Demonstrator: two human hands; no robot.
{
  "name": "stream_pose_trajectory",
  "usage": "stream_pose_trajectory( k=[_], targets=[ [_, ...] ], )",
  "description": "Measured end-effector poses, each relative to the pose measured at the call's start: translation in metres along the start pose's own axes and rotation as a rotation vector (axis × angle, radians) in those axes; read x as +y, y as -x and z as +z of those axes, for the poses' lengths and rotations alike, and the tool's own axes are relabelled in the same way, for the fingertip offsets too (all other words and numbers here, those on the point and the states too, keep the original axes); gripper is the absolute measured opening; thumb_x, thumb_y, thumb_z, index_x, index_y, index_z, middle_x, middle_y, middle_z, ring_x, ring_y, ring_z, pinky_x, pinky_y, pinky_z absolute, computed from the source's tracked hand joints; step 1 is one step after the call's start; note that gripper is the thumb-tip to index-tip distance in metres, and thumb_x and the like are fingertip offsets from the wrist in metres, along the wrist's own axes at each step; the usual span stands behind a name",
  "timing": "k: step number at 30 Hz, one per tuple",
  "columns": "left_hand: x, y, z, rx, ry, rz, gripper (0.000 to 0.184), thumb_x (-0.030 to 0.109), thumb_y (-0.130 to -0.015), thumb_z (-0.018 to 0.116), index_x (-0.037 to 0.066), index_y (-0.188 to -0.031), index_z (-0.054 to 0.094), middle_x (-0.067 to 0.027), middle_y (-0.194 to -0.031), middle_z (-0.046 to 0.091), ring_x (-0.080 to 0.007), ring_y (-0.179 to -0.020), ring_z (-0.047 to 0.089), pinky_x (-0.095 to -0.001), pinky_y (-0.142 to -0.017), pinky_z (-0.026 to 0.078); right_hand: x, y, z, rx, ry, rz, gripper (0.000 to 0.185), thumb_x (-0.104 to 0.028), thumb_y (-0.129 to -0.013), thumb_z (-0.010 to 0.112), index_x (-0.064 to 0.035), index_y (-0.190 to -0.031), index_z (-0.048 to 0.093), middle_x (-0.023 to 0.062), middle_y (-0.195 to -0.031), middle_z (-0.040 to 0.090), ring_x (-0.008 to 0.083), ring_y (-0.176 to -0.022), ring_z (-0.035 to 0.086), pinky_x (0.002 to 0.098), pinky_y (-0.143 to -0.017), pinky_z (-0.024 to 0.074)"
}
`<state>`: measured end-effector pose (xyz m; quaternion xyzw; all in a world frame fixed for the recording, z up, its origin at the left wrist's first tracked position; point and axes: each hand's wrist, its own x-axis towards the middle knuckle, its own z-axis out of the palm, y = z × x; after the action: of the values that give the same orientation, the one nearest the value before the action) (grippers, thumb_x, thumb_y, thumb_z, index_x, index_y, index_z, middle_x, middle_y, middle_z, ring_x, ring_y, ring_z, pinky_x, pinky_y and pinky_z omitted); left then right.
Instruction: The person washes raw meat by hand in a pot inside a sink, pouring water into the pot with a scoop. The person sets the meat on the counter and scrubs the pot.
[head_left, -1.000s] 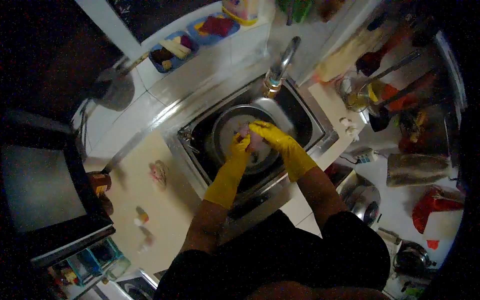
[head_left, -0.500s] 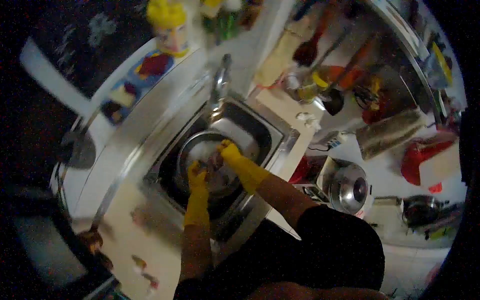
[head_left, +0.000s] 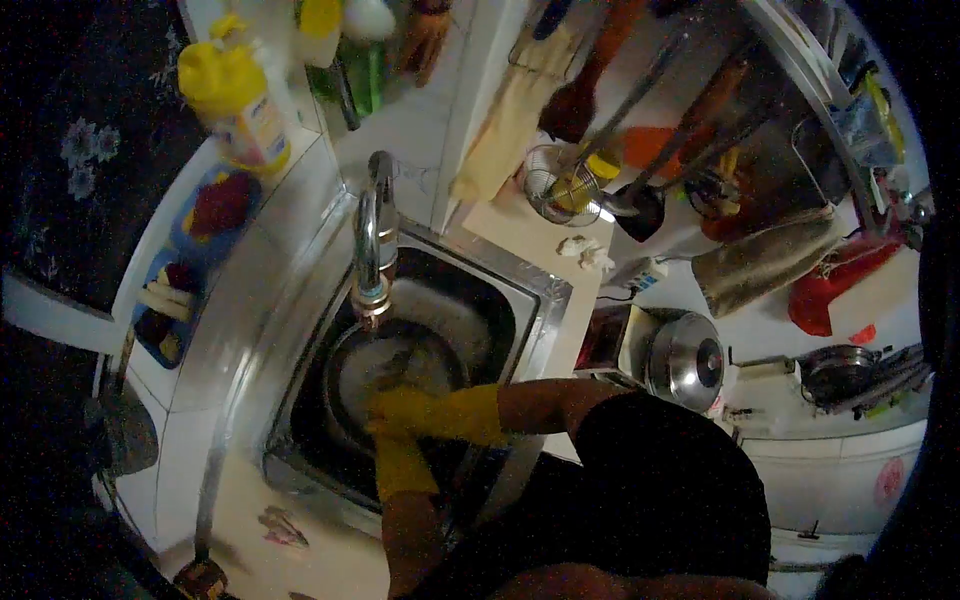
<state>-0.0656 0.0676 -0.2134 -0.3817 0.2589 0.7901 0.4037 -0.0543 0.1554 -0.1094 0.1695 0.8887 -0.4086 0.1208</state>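
Apparently mid-handling, with gloved left hand [head_left: 392, 448] and right hand [head_left: 408, 408] close together at the basin [head_left: 362, 368]; cannot tell fingers apart, together or clamped on anything. Too dim to judge amounts done or left. Around the basin, the sink [head_left: 490, 290]; beyond, the tap [head_left: 374, 245].

A kitchen is being indicated by the metal sink [head_left: 470, 300] and curved tap [head_left: 377, 215] left of the frame's centre, with a round basin [head_left: 372, 365] being held in that sink. The same is being suggested by long-handled cooking utensils [head_left: 568, 108] and a wire basket [head_left: 548, 180] at the upper right. At the upper left, a yellow-capped bottle [head_left: 238, 105] and blue trays [head_left: 183, 243] are being lined up along a ledge.
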Motion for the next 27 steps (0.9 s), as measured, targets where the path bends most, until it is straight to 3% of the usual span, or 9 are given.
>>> stream_pose_trajectory(
  k=[6, 11, 17, 21, 25, 27],
  targets=[
    [0.001, -0.008, 0.002, 0.003, 0.001, 0.012, 0.047, 0.022, -0.086, 0.059, 0.009, -0.129, 0.047, -0.0091, -0.118, 0.052, -0.0236, -0.109, 0.052, -0.0358, -0.088, 0.047, 0.026, -0.029, -0.009, 0.066, 0.040, 0.066, 0.035, -0.037, -0.087, 0.051, -0.0090, -0.102, 0.067, 0.0135, -0.097, 0.068, 0.0367, -0.088, 0.064, 0.0501, -0.079, 0.0489],
    [-0.001, -0.021, 0.005, -0.002, 0.025, 0.006, 0.047, 0.025, -0.086, 0.059, 0.009, -0.129, 0.047, -0.0092, -0.118, 0.051, -0.0238, -0.110, 0.051, -0.0368, -0.088, 0.047, 0.083, -0.070, 0.000, 0.424, -0.106, 0.191, 0.041, -0.042, -0.087, 0.051, -0.0092, -0.103, 0.068, 0.0140, -0.099, 0.067, 0.0386, -0.089, 0.063, 0.0537, -0.081, 0.0480],
    [-0.001, -0.019, -0.004, 0.016, 0.054, -0.006, 0.046, 0.028, -0.087, 0.058, 0.010, -0.129, 0.047, -0.0094, -0.119, 0.051, -0.0241, -0.110, 0.050, -0.0381, -0.088, 0.047, 0.021, 0.013, 0.025, 0.068, -0.033, 0.099, 0.041, -0.043, -0.087, 0.049, -0.0112, -0.105, 0.067, 0.0137, -0.099, 0.067, 0.0377, -0.092, 0.063, 0.0531, -0.083, 0.0476],
    [0.000, -0.014, -0.002, 0.023, 0.073, 0.001, 0.046, 0.030, -0.087, 0.058, 0.010, -0.128, 0.048, -0.0095, -0.120, 0.051, -0.0242, -0.111, 0.050, -0.0390, -0.088, 0.048, -0.013, 0.025, 0.031, 0.113, -0.024, 0.059, 0.041, -0.043, -0.087, 0.048, -0.0125, -0.106, 0.067, 0.0135, -0.100, 0.067, 0.0371, -0.094, 0.062, 0.0527, -0.084, 0.0474],
    [0.002, -0.014, -0.009, 0.038, 0.093, 0.007, 0.046, 0.032, -0.088, 0.057, 0.011, -0.128, 0.048, -0.0095, -0.120, 0.050, -0.0244, -0.111, 0.050, -0.0399, -0.088, 0.048, 0.022, -0.023, 0.007, -0.018, 0.107, 0.122, 0.043, -0.045, -0.088, 0.046, -0.0134, -0.107, 0.067, 0.0124, -0.101, 0.067, 0.0348, -0.095, 0.063, 0.0497, -0.087, 0.0475],
    [0.001, -0.020, -0.006, 0.029, 0.089, 0.005, 0.046, 0.033, -0.088, 0.057, 0.011, -0.128, 0.048, -0.0096, -0.120, 0.050, -0.0245, -0.111, 0.049, -0.0403, -0.088, 0.048, 0.036, -0.035, -0.004, 0.034, 0.137, 0.099, 0.043, -0.044, -0.089, 0.045, -0.0128, -0.110, 0.067, 0.0146, -0.102, 0.066, 0.0353, -0.094, 0.063, 0.0483, -0.088, 0.0472]
  ],
)
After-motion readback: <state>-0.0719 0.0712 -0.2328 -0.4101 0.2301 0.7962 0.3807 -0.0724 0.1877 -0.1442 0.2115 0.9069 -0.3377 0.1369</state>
